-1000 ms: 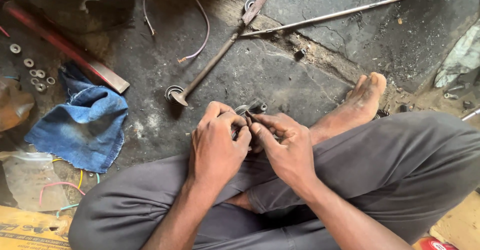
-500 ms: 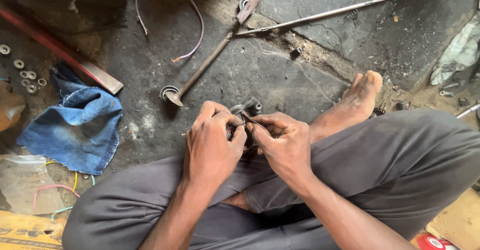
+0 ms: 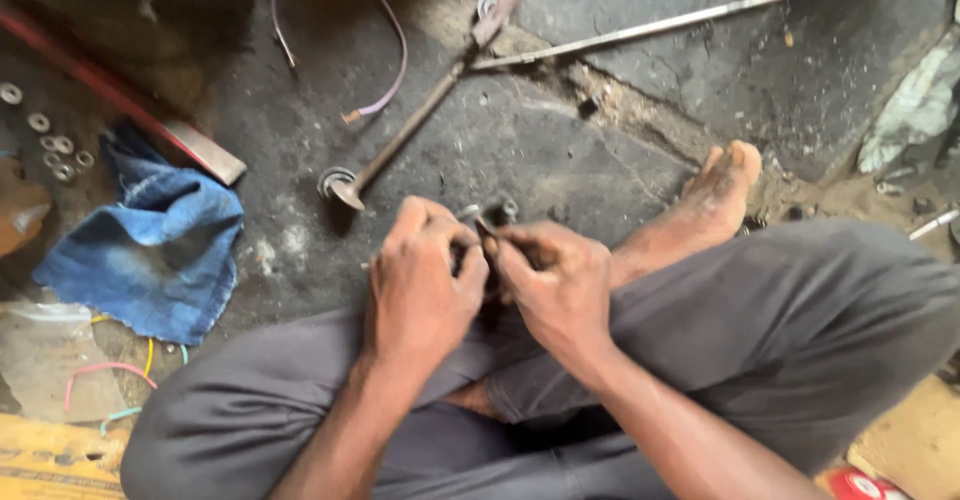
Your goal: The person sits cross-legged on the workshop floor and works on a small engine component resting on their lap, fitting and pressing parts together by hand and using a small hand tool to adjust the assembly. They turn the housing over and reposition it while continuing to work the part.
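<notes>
Hands barely shifted: left hand (image 3: 420,285) and right hand (image 3: 555,285) both pinch a small metal part (image 3: 487,222); best kept steady above the floor (image 3: 520,150).

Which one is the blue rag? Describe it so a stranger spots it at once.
Start from the dark floor in front of the seated person's knees and look to the left side. The blue rag lies crumpled there, just below a long reddish bar. It is the only soft blue cloth among metal rods and small washers.

I see a dark, gritty floor (image 3: 560,150) carrying a blue rag (image 3: 150,250), a hammer (image 3: 420,120), a thin rod (image 3: 640,30), washers (image 3: 50,145) and a wire loop (image 3: 375,50).
</notes>
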Tool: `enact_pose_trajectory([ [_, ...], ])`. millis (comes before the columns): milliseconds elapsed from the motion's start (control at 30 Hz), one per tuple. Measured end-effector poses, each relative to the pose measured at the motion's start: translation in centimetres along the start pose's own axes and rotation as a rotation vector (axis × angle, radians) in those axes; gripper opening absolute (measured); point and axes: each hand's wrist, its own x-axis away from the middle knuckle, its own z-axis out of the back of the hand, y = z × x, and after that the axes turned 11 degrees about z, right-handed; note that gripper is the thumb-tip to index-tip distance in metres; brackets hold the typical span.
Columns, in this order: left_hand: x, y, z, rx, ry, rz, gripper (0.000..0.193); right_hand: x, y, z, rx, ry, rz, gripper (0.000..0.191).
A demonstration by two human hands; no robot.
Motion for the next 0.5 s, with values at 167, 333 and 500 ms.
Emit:
enact_pose_trajectory([
  [167,-0.1,0.1,0.0,0.018,0.017,-0.03,0.009,0.3,0.9,0.1,-0.018,0.036,0.005,0.017],
  [333,0.0,0.2,0.1,0.022,0.021,-0.041,0.011,0.7,1.4,-0.1,-0.092,0.051,0.014,0.018],
  [500,-0.1,0.1,0.0,-0.007,-0.035,0.011,0.013,0.7,1.6,-0.2,0.08,0.072,0.269,0.014],
])
